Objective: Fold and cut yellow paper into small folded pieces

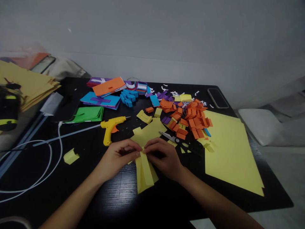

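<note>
Between my two hands is a folded strip of yellow paper (pixel 145 173), its long creased end hanging toward me. My left hand (pixel 119 156) pinches its upper edge between thumb and fingers. Right beside it, my right hand (pixel 164 156) pinches the same edge from the other side. Just beyond my fingers lies a cut yellow paper sheet (pixel 152 130). Scissors (pixel 172 137) rest at its right, partly over small yellow scraps. A yellow glue gun (pixel 111 127) with an orange trigger lies on its side to the left of the sheet.
Folded orange paper pieces (pixel 196 119) are heaped at the right, near large yellow sheets (pixel 230 152) and a phone (pixel 218 98). Stacked coloured papers (pixel 109 87) and blue folded pieces (pixel 129 97) lie at the back. A white cable (pixel 60 140) loops across the black table's (pixel 95 200) left side.
</note>
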Motion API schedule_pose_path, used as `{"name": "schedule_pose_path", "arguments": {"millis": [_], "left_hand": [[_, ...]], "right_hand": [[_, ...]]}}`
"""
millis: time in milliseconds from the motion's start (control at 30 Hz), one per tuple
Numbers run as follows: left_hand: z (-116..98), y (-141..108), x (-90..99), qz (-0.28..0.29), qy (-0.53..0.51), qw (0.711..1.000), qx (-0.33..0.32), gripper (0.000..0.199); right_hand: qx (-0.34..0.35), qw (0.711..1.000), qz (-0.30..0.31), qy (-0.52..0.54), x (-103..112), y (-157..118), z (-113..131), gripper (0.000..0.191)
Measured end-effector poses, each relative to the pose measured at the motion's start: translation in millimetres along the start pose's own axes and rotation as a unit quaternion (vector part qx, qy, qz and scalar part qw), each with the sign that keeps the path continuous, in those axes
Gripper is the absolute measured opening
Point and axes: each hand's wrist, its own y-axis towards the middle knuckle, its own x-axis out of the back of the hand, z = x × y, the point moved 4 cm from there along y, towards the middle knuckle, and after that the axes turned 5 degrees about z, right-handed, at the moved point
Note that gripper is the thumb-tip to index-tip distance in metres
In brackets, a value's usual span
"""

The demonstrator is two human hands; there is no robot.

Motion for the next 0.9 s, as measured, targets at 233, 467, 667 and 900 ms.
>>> {"name": "schedule_pose_path", "arguments": {"millis": [233,467,667,900], "left_hand": [[-1.5,-2.7,-0.8,0.026,-0.005,0.999,0.017,0.008],[-1.4,-1.5,-1.2,0.036,-0.012,0.999,0.029,0.01],[1.6,-0.9,1.8,0.016,0.022,0.999,0.038,0.011],[-0.2,-0.7,2.2,0.012,0.093,0.995,0.027,0.012]], "right_hand": [[-0.02,1.0,0.013,0.0,-0.5,-0.2,-3.9,0.012],[-0.027,0.999,0.008,0.025,-0.7,0.9,-4.2,0.01],[-0.031,0.998,0.034,0.043,-2.1,-0.4,-3.6,0.019],[0.028,0.997,0.072,-0.018,-1.7,-1.3,3.5,0.025]]}}
